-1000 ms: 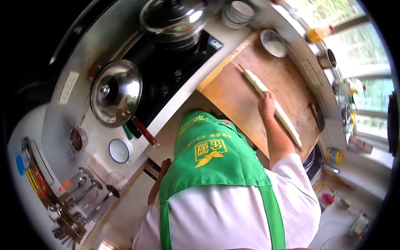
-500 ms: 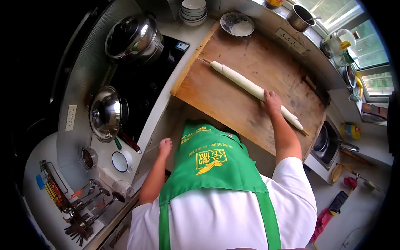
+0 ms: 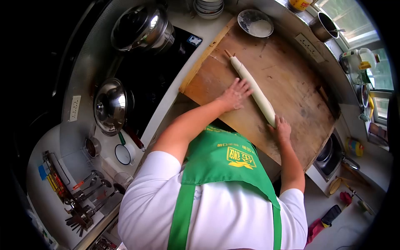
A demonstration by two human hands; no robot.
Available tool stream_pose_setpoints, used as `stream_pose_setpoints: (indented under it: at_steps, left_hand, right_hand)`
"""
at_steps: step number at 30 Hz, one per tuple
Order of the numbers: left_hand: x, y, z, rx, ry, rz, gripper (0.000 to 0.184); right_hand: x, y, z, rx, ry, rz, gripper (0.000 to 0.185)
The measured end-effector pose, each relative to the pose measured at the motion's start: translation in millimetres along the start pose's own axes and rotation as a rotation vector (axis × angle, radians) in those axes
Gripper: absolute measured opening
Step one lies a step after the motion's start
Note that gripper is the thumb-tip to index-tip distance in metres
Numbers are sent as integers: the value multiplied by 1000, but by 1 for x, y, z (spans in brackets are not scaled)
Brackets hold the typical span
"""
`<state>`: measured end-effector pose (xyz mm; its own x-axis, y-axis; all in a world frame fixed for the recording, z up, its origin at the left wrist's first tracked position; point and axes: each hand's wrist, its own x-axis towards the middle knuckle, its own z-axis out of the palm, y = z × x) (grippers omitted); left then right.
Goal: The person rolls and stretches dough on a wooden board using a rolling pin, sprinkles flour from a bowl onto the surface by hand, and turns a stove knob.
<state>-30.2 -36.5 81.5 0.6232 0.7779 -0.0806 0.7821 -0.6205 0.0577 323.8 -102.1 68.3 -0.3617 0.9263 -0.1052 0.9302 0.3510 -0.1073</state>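
A long sheet of pale dough [image 3: 257, 93] is wrapped round a thin wooden rolling pin [image 3: 228, 53], whose far tip sticks out. The roll lies at a slant on a wooden board [image 3: 298, 91]. My right hand [image 3: 281, 128] is closed over the roll's near end, which it partly hides. Beside the roll's left side, my left hand [image 3: 236, 95] is open with fingers spread, its fingertips close to the dough; I cannot tell whether they touch it. At the board's far edge stands a bowl [image 3: 255, 23] with white flour in it.
Left of the board are a large steel pot [image 3: 143, 31] and a lidded pan [image 3: 110, 106] on the black stove. A white enamel mug [image 3: 123, 154] and several ladles sit nearer. The sink [image 3: 329, 154] is at the right, and stacked bowls [image 3: 208, 8] stand behind.
My left hand has come up from beside the apron to the dough roll and opened. The roll has swung steeper and shifted nearer, with my right hand now at its near end.
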Motion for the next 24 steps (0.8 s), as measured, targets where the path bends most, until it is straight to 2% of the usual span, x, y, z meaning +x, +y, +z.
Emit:
stream_pose_setpoints:
  at_steps: [1,2,3,4,5,7,9,11,13,15,16,17,18,19,22,24]
  left_hand:
    - [21,-4,10,-18,-48,104,95]
    - [36,-8,18,-30,-49,108,95]
    - [51,-14,26,-31,18,219,93]
    - [63,-21,33,-31,85,330,91]
    - [74,-29,32,-50,80,333,91]
    - [103,-53,25,-21,56,496,78]
    - [126,-75,50,-102,165,561,55]
    - [120,-73,54,-42,257,570,33]
    - [81,-71,55,-21,246,477,38]
    - [18,-74,59,-55,238,401,35]
    - [-15,-80,53,-101,261,383,32]
    - [-43,-88,45,-93,310,360,31]
    - [-62,-101,45,-115,304,353,28]
    - [-74,-117,33,-51,90,345,25]
    - [-48,-186,32,-10,249,355,24]
    - [-2,-226,7,51,196,327,31]
  right_hand:
    - [-12,-7,7,-14,17,60,69]
    - [-20,-22,-5,7,8,145,72]
    - [-33,-25,1,12,36,225,72]
    - [-43,-23,2,36,-23,343,70]
    - [-52,-22,2,60,-88,465,68]
    - [-60,-16,2,66,-51,440,65]
    - [-70,-18,3,78,-25,426,63]
    - [-61,-21,-6,131,-41,423,59]
    - [-66,-22,-8,126,-92,441,60]
    - [-71,-26,-7,158,-137,289,63]
    - [-69,-30,-1,162,-66,166,62]
    - [-59,-47,-13,176,-118,150,64]
    - [-52,-61,-10,205,-75,104,64]
    - [-44,-75,-7,234,-37,53,65]
    - [6,-117,-9,325,-30,122,67]
    - [47,-132,-8,332,-14,196,65]
